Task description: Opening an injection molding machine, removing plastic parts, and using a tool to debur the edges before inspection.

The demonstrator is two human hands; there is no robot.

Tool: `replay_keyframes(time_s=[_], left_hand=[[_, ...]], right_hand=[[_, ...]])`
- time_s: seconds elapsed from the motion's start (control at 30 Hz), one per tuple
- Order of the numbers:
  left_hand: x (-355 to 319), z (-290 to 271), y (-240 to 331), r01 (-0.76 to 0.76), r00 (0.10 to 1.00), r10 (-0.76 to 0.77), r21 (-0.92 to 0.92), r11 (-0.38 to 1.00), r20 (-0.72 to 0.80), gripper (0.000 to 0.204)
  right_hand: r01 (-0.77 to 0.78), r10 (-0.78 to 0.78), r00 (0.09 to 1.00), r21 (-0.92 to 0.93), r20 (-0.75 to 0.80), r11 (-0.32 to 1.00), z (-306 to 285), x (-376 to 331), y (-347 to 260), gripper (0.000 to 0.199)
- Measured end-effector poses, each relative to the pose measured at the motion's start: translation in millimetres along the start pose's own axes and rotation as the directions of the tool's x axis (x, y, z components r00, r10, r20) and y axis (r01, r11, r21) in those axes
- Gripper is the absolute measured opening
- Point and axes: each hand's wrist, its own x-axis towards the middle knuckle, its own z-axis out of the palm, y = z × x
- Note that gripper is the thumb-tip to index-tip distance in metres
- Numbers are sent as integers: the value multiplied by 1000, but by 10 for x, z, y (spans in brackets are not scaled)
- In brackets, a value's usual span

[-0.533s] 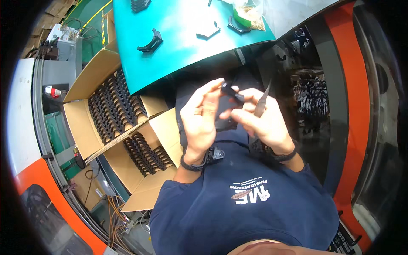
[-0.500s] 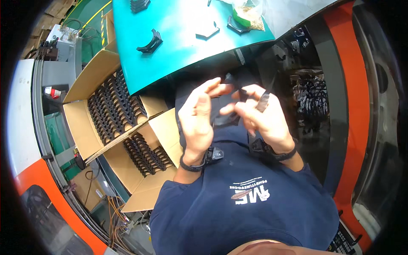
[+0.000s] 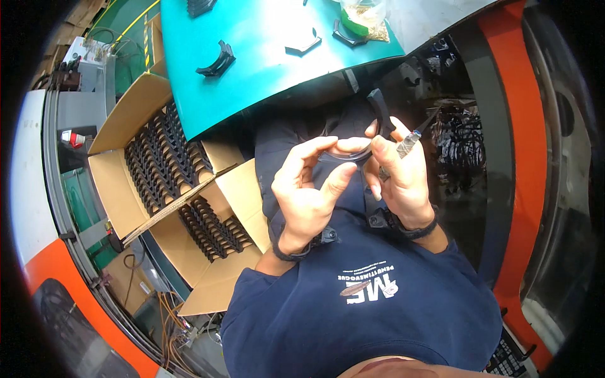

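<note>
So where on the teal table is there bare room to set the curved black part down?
The teal table is bare along its near edge, below the black clamp piece and flat bracket. Its far right is crowded by a plastic bag. The cardboard box is full of black parts. Both hands, left and right, hold the curved black part.

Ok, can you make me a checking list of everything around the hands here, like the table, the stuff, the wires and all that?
Surface: teal table top, tilted in the fisheye view, partly bare.
Job's things: curved black plastic piece held by both hands; small metal-tipped tool in the right hand.
Clutter: loose black pieces on the table; clear bag with green and yellow contents; open cardboard box with rows of black pieces.
Grippers: left hand and right hand both gripping, each wrist with a dark band.
Cables: orange and dark wires below the box.
Surroundings: orange and white machine edges.
</note>
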Motion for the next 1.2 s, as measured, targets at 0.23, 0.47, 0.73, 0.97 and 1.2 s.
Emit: replay_keyframes(time_s=[0.23,0.47,0.73,0.97,1.2], left_hand=[[-35,37,-19,-137,977,147,73,988,-153,52],[24,2,-26,-392,912,409,205,897,-43,46],[-32,-46,-19,-610,750,657,466,641,77,41],[-50,-43,-3,-617,722,690,496,611,50,43],[-99,-46,-20,-629,698,715,517,580,47,44]], right_hand=[[206,-194,978,-207,79,956,-172,23,-12,22],[333,-303,942,-324,141,885,-250,1,-62,42],[463,-394,885,-369,249,806,-231,13,-32,46],[514,-443,857,-368,264,775,-216,-14,-26,54],[497,-421,861,-301,284,813,-235,-13,29,55]])
